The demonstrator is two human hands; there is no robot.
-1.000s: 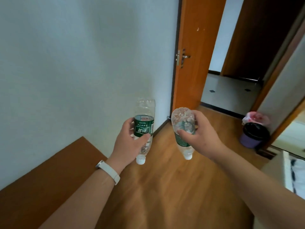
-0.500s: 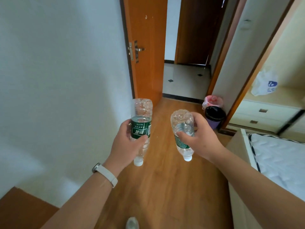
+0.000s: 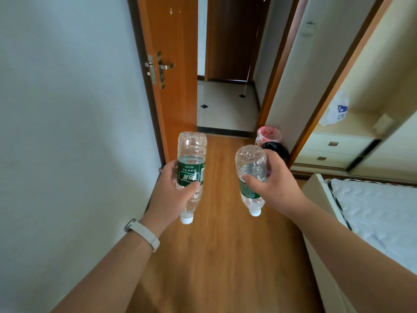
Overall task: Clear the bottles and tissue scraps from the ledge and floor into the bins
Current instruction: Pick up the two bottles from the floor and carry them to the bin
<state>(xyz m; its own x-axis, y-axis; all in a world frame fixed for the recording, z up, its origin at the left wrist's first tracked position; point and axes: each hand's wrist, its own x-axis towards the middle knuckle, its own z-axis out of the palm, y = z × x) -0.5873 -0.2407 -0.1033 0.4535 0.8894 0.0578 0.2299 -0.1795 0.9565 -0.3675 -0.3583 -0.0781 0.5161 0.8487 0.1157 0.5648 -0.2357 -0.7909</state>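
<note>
I see left hand [image 3: 173, 195] and right hand [image 3: 275, 184] bare, forearms bare too. Left wrist, lower left of frame: slim off-white strap [image 3: 147, 236], grey oval tracker body [image 3: 130, 225].

Left-hand bottle [image 3: 191, 154], held cap-down: left label [image 3: 190, 175] is green with large white Chinese characters, upside down; a line of fine print above them is too small to read.
Right-hand bottle [image 3: 250, 166]: right label [image 3: 247, 192] is green, partly covered by my grip, nothing legible.
White bag [image 3: 335, 109] on shelf [image 3: 356, 125]: blue logo and characters, blurred.
</note>
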